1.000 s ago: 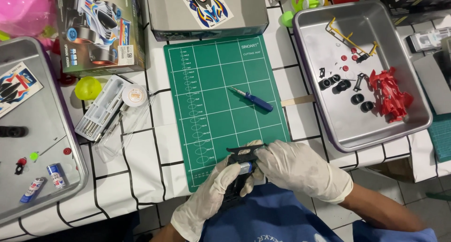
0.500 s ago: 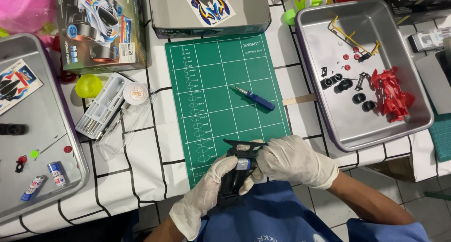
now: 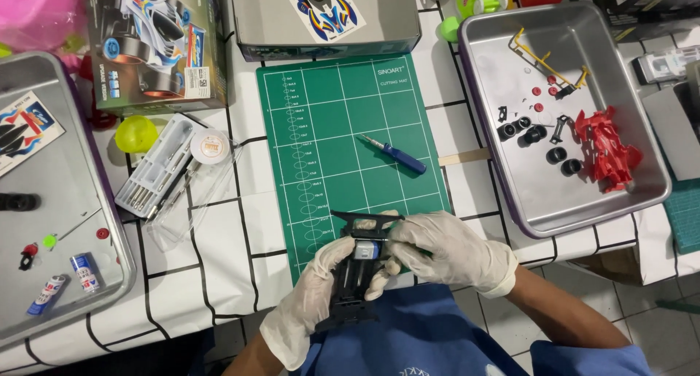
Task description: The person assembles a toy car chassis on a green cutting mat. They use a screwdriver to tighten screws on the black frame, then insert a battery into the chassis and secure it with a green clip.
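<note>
both gloved hands meet at the near edge of the green cutting mat (image 3: pixel 343 128), working on a black model-car chassis (image 3: pixel 355 277) that hangs half over the table's near edge. the left hand (image 3: pixel 310 299) cradles the chassis from below and the side, fingers curled around its long frame. the right hand (image 3: pixel 445 248) comes in from the right, thumb and fingertips pinched on the front end of the chassis, where a small silver-and-blue part, likely a motor or battery, sits in the frame.

as for progress, the build looks to be at an early-to-middle stage. the chassis frame is bare: no wheels on it and no body shell. the red body piece (image 3: pixel 605 150), several black tyres (image 3: pixel 536 134) and a yellow parts sprue (image 3: pixel 539 55) lie loose in the metal tray (image 3: pixel 656 190) at the table's far right corner. a blue-handled screwdriver (image 3: pixel 394 155) rests untouched in the middle of the mat. a sticker sheet (image 3: pixel 328 4) lies on the grey box at the far edge, seemingly unused. a second tray (image 3: pixel 109 274) at the left edge holds small bits and another sticker sheet, with a tool case (image 3: pixel 157 164) beside it.
</note>
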